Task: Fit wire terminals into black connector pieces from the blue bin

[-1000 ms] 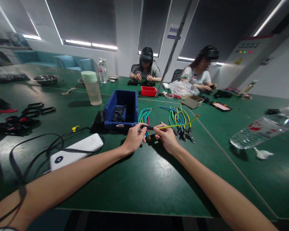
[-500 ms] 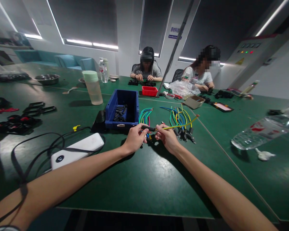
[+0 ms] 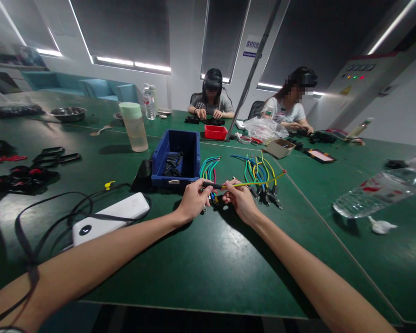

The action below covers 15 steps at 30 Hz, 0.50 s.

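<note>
Left hand (image 3: 193, 200) grip clamped on a short black sleeve (image 3: 211, 185), thumb and fingers pinched together at its left end. Right hand (image 3: 240, 199) grip pinched shut on a yellow wire (image 3: 260, 181) just where it meets the sleeve's right end. Hands close together, near touching, held just above the green counter (image 3: 201, 259). The yellow wire runs right and slightly up from the right hand, free end tipped red over the wire pile.

Just behind the hands: a fan of colored wires (image 3: 208, 167), green, blue, red, lying flat on the counter beside the bin. To the right, a bigger bundle of wires (image 3: 258, 172), blue, green, yellow, with black connectors (image 3: 265, 196) at the near ends. Blue bin (image 3: 175, 173) just left of the fan, black sleeve pieces (image 3: 172, 163) inside it. Small dark object against the bin's left wall, cannot tell what.

Farther left: white power bank (image 3: 111, 217) with black cable (image 3: 55, 208) looping across the counter, yellow clip (image 3: 108, 185) near the cable. Black frames (image 3: 53, 157) and red-black parts further left. Frosted tumbler with green lid (image 3: 134, 126) stands upright behind the bin.

Right side: clear water bottle (image 3: 370, 192) lying on its side, white crumpled scrap (image 3: 381, 226) just beside it.

Far side of the counter: two other people seated, hands on their own work; red tray (image 3: 214, 132), plastic bag (image 3: 263, 127), cardboard box (image 3: 279, 147) near them.
</note>
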Available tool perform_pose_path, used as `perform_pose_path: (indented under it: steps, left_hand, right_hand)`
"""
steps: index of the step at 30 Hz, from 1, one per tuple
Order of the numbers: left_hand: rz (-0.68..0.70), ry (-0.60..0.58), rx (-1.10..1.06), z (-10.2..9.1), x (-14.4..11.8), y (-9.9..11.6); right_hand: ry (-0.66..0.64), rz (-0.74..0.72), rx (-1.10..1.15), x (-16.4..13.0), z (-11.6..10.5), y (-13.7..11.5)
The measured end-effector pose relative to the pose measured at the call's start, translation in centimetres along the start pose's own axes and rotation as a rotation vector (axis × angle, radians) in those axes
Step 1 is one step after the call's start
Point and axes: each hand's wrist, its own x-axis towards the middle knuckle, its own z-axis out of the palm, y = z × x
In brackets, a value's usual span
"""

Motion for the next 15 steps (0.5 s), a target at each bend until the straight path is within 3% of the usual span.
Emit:
perform_pose_path:
  steps: [9, 15]
  left_hand:
    - [-0.018, 0.006, -0.003, 0.04, -0.06, -0.05]
    - [-0.023, -0.053, 0.059, -0.03, 0.07, -0.37]
  right_hand:
    - [0.018, -0.018, -0.045, 0.31, -0.39, 0.24]
    - [-0.007, -0.043, -0.099, 0.34, -0.52, 0.44]
